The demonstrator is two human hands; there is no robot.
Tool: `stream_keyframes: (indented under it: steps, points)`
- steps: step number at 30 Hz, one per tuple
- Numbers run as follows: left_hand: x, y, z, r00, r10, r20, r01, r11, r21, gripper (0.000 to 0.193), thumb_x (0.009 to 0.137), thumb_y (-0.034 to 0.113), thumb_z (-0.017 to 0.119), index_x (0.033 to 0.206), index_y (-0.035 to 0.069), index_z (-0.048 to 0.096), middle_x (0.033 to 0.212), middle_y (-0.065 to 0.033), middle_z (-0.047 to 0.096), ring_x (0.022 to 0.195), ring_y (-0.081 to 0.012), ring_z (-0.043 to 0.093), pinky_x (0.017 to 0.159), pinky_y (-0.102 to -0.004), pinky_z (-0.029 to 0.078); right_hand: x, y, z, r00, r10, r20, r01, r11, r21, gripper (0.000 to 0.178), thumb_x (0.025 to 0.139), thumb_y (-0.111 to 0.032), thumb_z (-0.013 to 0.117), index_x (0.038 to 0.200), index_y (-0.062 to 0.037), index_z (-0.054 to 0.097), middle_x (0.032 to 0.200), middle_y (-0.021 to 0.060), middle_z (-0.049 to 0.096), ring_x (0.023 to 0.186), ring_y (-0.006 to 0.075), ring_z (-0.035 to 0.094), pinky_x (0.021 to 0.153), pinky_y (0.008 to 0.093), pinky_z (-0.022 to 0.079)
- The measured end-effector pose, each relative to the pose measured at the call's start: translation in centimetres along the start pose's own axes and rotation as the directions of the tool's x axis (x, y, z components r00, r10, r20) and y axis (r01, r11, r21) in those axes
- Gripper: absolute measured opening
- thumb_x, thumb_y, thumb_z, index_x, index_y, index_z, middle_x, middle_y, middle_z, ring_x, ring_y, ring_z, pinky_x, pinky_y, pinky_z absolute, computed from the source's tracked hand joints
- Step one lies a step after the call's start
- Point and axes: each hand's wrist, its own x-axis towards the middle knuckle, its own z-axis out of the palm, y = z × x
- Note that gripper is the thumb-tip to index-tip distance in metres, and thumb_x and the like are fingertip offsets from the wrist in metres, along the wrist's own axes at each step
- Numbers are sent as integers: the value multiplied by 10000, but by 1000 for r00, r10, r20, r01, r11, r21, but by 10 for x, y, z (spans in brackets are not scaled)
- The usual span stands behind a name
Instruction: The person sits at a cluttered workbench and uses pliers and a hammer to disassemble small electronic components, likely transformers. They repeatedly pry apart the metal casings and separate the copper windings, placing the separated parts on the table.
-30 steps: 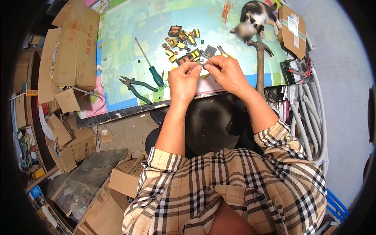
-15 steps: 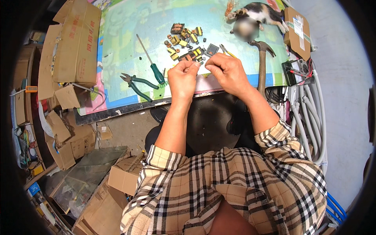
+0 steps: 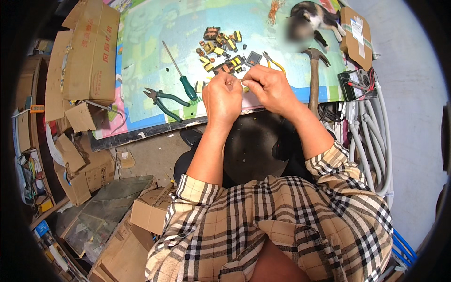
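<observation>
Close together at the table's near edge, my left hand (image 3: 222,99) and my right hand (image 3: 268,89) are both closed in a pinch. A tiny piece seems to lie between the fingertips, too small and covered to name. Just beyond them is a pile of small transformers and coils (image 3: 219,50) with yellow tape, black cores and copper windings. A dark square part (image 3: 253,58) lies beside the pile, near my right hand. Left of my left hand are a green-handled screwdriver (image 3: 189,88) and green-handled combination pliers (image 3: 164,99). Yellow-handled cutters (image 3: 277,64) rest beyond my right hand.
A claw hammer (image 3: 314,77) lies at the right, below a cat (image 3: 315,18) lying on the table. Nearby are a multimeter (image 3: 353,84) and a small carton (image 3: 355,37). Copper wire (image 3: 273,11) sits at the far side. A large cardboard box (image 3: 91,51) borders the left.
My hands have come closer together, the left shifting right and the right slightly left and down. More of the yellow-handled cutters shows. The cat has moved its head and a leg.
</observation>
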Motion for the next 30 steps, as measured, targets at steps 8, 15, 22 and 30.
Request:
stream_keyframes:
  steps: [8,15,22,30]
  points:
    - [1,5,-2,997,-60,57,62,997,-37,158,802,115,661,751,-30,625,652,-100,611,623,-185,540,596,-333,456,1,1,0,982,173,-77,-164,980,117,93,851,-91,658,860,0,647,738,84,617,662,170,563,621,310,450]
    - [6,-14,4,981,-183,69,195,925,-327,125,814,106,666,782,-15,663,713,-80,672,567,-162,580,575,-311,477,2,0,-6,986,165,21,-167,980,111,106,860,-106,654,861,0,645,714,73,612,654,156,548,614,299,440]
    - [12,-16,-6,865,-239,441,488,607,-627,118,847,108,679,858,-9,674,700,0,602,542,-65,474,499,-231,351,4,1,-8,965,258,-50,-251,961,113,128,844,-123,653,845,4,642,738,126,633,642,251,598,612,340,466]
    - [6,-5,4,981,-168,100,189,949,-253,141,802,116,670,807,-25,664,631,-17,603,583,-74,505,552,-262,430,2,2,-5,982,163,-92,-162,987,23,119,844,-102,654,838,12,619,736,128,611,667,256,584,631,351,463]
